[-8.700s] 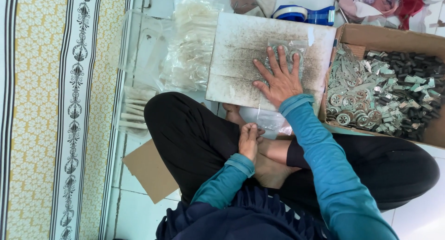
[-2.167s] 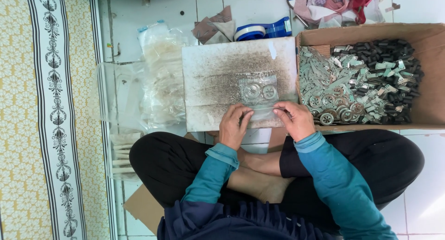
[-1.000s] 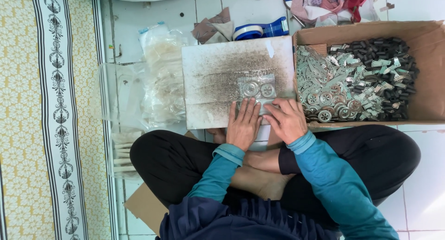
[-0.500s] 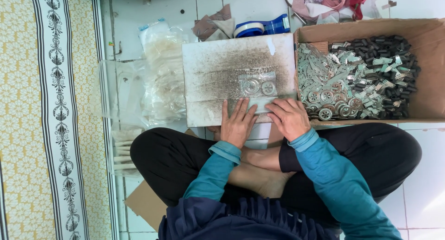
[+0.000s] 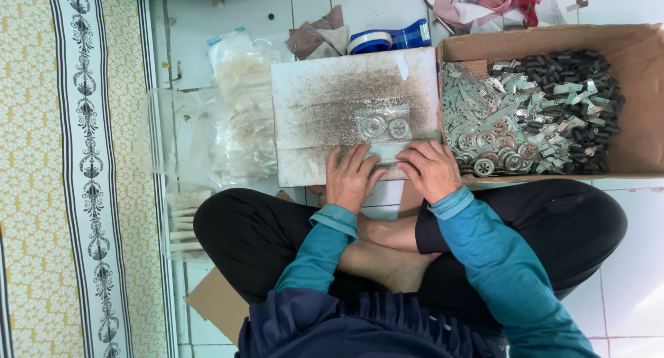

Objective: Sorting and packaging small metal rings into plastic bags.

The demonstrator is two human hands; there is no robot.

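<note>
Packing small metal wheels into a clear bag on the white board.

Head view: left hand spread, right hand flat, both pressing the clear bag near the board's front edge; likely sealing it; next calls for firm, even pressure.

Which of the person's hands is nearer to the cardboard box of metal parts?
The right hand. It rests on the board's near edge right beside the cardboard box; the left hand lies farther along that edge, away from the box.
</note>
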